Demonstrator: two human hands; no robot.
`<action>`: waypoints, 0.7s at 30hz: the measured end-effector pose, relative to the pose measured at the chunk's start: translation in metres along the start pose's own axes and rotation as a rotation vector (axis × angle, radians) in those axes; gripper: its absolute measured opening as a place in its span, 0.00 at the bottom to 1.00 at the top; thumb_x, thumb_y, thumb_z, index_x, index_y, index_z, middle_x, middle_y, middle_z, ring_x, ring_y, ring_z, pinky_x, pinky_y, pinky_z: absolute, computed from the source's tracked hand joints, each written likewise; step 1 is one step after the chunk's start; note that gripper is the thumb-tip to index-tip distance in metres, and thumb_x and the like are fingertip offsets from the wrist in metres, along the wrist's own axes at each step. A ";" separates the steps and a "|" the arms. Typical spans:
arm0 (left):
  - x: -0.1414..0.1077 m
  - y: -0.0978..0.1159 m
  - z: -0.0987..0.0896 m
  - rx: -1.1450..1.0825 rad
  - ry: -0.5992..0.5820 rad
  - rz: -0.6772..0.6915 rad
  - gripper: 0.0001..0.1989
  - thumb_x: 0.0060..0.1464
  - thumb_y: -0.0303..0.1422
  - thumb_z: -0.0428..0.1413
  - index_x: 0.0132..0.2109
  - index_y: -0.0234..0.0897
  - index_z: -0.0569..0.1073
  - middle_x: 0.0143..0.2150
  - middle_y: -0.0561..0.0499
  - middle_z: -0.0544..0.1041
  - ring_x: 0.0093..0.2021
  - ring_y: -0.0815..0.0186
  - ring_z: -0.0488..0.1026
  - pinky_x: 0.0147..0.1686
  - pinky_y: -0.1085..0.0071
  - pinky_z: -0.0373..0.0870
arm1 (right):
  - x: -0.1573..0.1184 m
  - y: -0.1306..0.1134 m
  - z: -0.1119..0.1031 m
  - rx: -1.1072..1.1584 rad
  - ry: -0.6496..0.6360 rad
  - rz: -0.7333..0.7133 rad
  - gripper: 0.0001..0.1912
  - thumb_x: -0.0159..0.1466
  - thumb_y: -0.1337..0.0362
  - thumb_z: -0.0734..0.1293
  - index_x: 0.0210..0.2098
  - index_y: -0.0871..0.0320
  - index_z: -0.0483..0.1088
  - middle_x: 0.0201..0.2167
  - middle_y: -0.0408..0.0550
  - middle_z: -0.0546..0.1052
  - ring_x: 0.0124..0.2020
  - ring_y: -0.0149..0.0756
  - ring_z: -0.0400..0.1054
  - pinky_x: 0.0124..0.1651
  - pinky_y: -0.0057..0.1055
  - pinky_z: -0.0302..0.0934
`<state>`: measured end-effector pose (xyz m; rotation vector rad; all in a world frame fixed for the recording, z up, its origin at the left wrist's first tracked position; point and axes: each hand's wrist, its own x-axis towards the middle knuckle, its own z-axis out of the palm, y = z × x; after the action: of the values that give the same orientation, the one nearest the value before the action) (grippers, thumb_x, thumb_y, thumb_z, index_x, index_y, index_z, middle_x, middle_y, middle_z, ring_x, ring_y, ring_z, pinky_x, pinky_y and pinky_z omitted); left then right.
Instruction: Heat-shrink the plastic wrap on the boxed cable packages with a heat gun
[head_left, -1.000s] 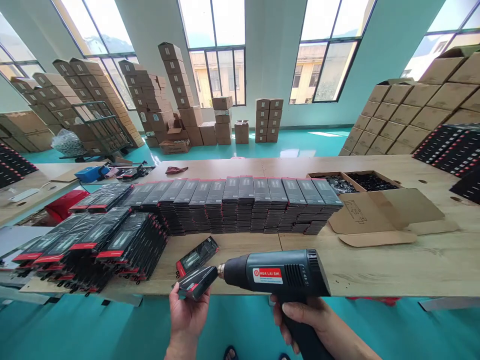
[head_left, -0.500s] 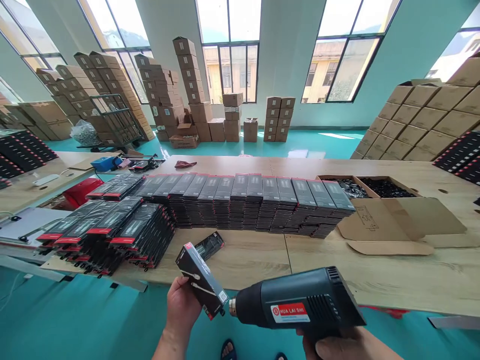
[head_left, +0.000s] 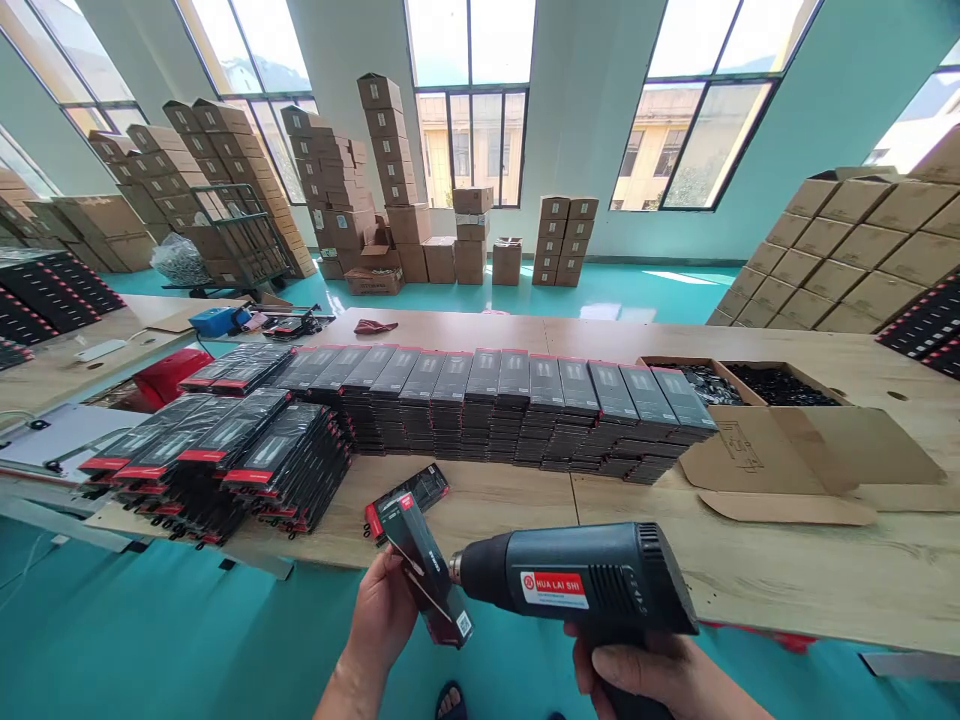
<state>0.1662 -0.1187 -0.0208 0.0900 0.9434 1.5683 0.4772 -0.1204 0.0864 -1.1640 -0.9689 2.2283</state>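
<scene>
My left hand [head_left: 384,612] grips a slim black box [head_left: 429,572] by its left side, held tilted in front of the table's edge. My right hand [head_left: 637,668] is wrapped round the handle of a dark heat gun [head_left: 570,575]. The gun's metal nozzle points left, close against the box's face. Behind the held box, another black package [head_left: 424,487] lies flat on the wooden table [head_left: 510,500]. A long row of stacked black boxes [head_left: 517,400] stands across the table. Film-wrapped packages [head_left: 262,445] are piled to the left.
Two open cartons of small black parts [head_left: 776,383] stand at the right, with cardboard flaps [head_left: 780,460] spread before them. A blue object [head_left: 217,320] and a red cloth [head_left: 375,327] lie farther back. Stacked cartons [head_left: 559,240] line the wall.
The held box has turned to show more of its front and sits slightly right. The heat gun has shifted left and a little up. The view has moved slightly.
</scene>
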 end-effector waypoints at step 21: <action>-0.016 -0.015 0.000 0.077 0.015 -0.110 0.08 0.45 0.24 0.59 0.36 0.35 0.76 0.28 0.50 0.80 0.24 0.61 0.76 0.27 0.66 0.73 | 0.038 -0.108 0.028 -0.516 -0.204 -0.033 0.09 0.53 0.62 0.71 0.33 0.59 0.74 0.26 0.46 0.77 0.24 0.34 0.69 0.27 0.31 0.63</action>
<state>0.1824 -0.1330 -0.0225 0.0793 1.0035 1.4335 0.4398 -0.0351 0.1585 -1.1178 -1.7062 2.1634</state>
